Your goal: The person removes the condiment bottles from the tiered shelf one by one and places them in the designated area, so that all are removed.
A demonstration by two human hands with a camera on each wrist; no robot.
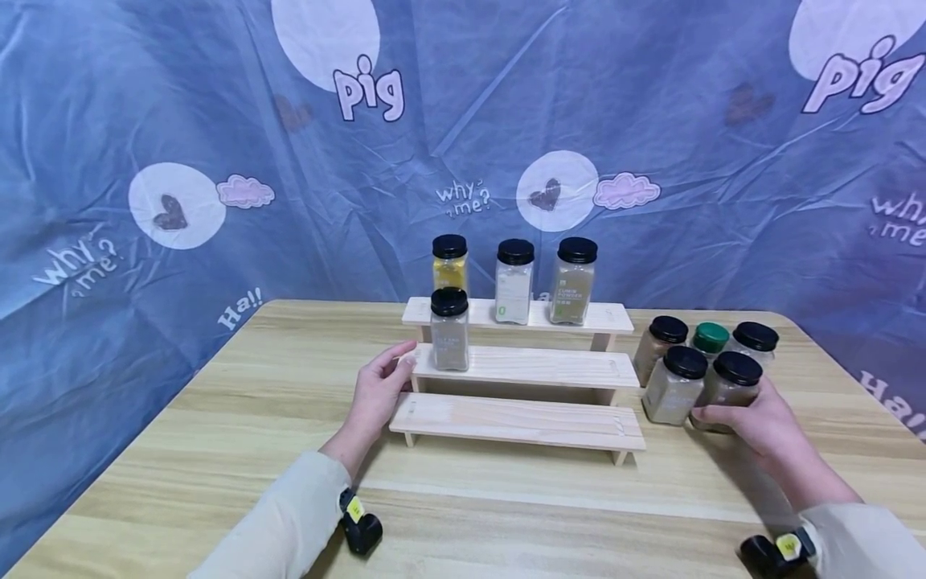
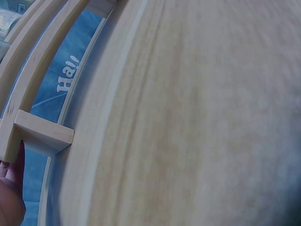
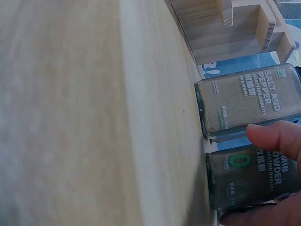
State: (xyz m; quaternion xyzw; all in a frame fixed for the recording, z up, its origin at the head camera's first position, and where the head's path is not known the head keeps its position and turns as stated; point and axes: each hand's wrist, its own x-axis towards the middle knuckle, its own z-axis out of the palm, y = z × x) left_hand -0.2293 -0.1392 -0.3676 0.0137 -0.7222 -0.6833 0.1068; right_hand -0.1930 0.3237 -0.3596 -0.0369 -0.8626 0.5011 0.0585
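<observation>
My left hand (image 1: 378, 388) grips the left end of the middle step of a three-step wooden rack (image 1: 521, 418). In the left wrist view, its fingertips meet the end of a wooden board (image 2: 26, 92). My right hand (image 1: 772, 426) holds a black-capped spice jar (image 1: 726, 392) between thumb and fingers, at the front right of a cluster. The right wrist view shows part of a cumin powder label on this jar (image 3: 242, 176). Beside it, near the thumb, stands a salt and pepper jar (image 3: 249, 101). Whether the held jar touches the table is unclear.
On the rack's top step stand a yellow spice jar (image 1: 450, 269), a white-labelled jar (image 1: 514, 285) and a cumin jar (image 1: 572, 285). One jar (image 1: 450, 334) stands on the middle step. Behind the held jar are several more, one green-capped (image 1: 710, 338). A patterned blue cloth (image 1: 463, 145) hangs behind.
</observation>
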